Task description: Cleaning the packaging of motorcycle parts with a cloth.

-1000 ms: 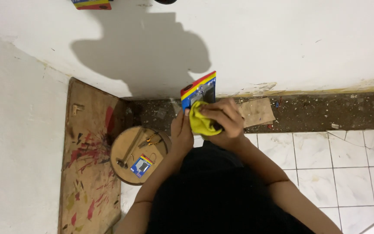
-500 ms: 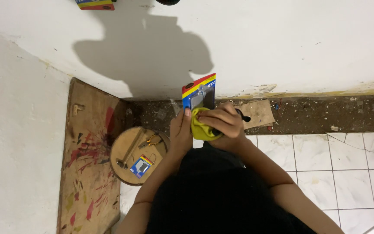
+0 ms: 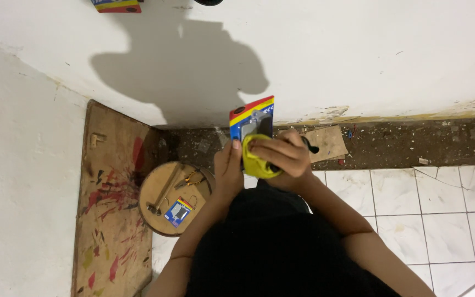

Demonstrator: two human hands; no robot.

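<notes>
Between both hands [image 3: 259, 159], blister pack [image 3: 251, 122]

A rectangular blue carded package [image 3: 253, 122] with red and yellow stripes across its top stands upright at the centre of the frame, partly covered below. A smaller blue card pack [image 3: 178, 212] lies left of centre, lower down. Another striped package [image 3: 115, 5] is cut off at the top-left edge.

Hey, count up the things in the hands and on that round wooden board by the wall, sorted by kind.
Blue card packages with red and yellow stripes: 2
Yellow-handled tool in the right hand: 1
Hammer: 1
Pliers: 1
Total: 5
</notes>
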